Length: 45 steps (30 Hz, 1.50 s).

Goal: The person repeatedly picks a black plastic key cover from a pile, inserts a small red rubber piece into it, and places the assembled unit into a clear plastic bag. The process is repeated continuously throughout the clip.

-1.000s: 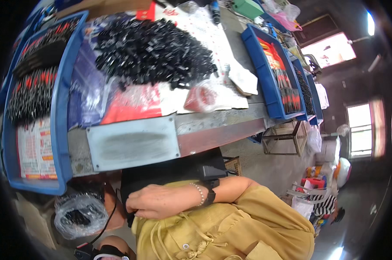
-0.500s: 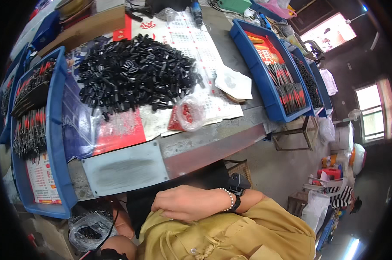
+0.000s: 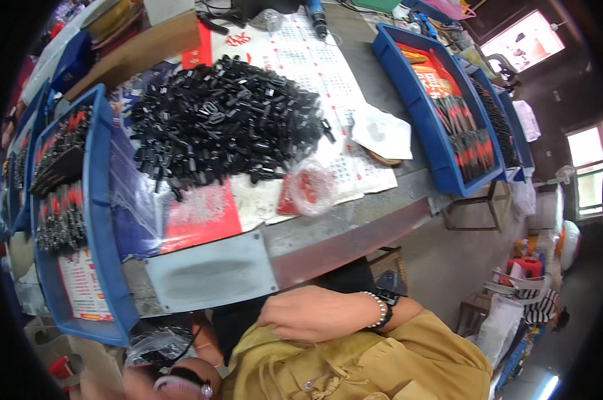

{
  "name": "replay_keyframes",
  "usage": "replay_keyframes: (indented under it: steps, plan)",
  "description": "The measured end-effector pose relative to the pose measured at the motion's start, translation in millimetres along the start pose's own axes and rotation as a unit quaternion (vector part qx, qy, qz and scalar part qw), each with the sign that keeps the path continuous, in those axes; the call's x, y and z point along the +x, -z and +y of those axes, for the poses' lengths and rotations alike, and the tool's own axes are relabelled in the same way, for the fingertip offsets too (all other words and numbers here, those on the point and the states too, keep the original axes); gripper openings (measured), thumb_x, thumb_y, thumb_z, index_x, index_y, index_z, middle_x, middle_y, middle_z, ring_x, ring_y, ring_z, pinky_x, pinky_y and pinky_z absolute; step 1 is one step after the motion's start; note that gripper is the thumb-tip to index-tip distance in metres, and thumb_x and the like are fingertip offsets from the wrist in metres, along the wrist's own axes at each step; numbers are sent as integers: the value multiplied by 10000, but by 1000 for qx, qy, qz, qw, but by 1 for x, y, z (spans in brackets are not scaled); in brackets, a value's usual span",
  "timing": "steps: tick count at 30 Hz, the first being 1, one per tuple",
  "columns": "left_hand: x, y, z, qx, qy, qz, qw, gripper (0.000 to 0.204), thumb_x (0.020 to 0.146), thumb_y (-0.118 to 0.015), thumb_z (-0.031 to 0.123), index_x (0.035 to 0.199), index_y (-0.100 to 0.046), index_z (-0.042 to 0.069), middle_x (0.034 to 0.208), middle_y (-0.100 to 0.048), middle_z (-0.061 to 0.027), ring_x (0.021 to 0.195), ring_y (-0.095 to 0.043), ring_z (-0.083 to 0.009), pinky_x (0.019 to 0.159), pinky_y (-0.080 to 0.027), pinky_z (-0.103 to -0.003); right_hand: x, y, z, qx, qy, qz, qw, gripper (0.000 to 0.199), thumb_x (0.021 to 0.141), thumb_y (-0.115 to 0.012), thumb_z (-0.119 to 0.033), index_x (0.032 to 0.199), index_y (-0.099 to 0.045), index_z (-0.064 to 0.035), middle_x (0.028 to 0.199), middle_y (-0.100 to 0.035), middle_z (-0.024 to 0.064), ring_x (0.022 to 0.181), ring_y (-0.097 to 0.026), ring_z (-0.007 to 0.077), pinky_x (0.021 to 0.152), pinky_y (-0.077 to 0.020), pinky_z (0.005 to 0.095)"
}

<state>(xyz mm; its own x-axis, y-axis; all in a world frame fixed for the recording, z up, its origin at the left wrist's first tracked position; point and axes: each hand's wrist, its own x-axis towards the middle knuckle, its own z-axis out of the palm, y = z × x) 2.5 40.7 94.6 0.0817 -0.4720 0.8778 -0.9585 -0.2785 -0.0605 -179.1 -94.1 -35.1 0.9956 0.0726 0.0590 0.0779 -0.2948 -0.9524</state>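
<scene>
My right hand (image 3: 315, 313) rests against the front of my yellow-brown garment (image 3: 375, 360), below the table edge. Its fingers are bent inward and close together; whatever they may hold is hidden. A beaded bracelet and a dark band circle that wrist. At the lower left rim, my left hand (image 3: 118, 387) is smeared by motion, so its fingers cannot be read. Nearest to it are a clear plastic bag (image 3: 158, 347) with dark contents and a blue tray (image 3: 118, 287). On the table lies a heap of small black oval-ended parts (image 3: 228, 123).
A clear round plastic container (image 3: 313, 188) stands near a grey metal plate (image 3: 211, 272) at the table's front edge. Another blue tray (image 3: 418, 127) at right holds bundled dark pieces with red ends. White paper (image 3: 381, 133) lies between. A stool (image 3: 478, 207) stands beyond the table.
The whole view has shifted, so the table and trays appear farther right and slightly lower. My left hand has come into view at the lower left; my right hand keeps its pose.
</scene>
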Motion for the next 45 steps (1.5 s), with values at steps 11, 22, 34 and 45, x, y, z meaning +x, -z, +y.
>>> replay_keyframes:
  steps: [11, 22, 34, 45]
  plan:
    - [-73, -158, -40, -80, 269, -411, 867, 258, 811, -649, 167, 1019, -556, 45, 912, -608, -200, 809, -612, -400, 702, -488, -481, 1, 5, -6, -77, -25, -24, 996, 199, 892, -569, -142, 1057, -567, -30, 975, -593, 107, 863, -607, 289, 729, -507, 369]
    - [-86, -114, -20, -259, 455, -347, 778, 341, 814, -577, -13, 1142, -495, 28, 841, -613, -134, 755, -619, -220, 678, -504, -311, -14, 17, -14, -11, -17, 152, 988, 119, 864, -597, -99, 953, -589, -21, 861, -612, 140, 774, -624, 322, 673, -511, 372]
    - [-92, -121, 31, -238, 127, -318, 909, 352, 785, -546, -50, 1129, -593, 7, 1161, -572, -190, 1070, -525, -368, 921, -415, -434, -8, 9, -6, -25, -15, 247, 969, 108, 831, -607, -42, 928, -579, -4, 828, -570, 138, 734, -585, 323, 639, -476, 382]
    - [-79, -115, 36, -396, 363, -379, 754, 360, 823, -577, -84, 1167, -524, 6, 964, -598, -122, 916, -609, -193, 795, -472, -269, -16, 18, -9, -8, -66, 280, 958, 144, 867, -585, -15, 1006, -603, 15, 871, -626, 102, 758, -626, 183, 674, -503, 288]
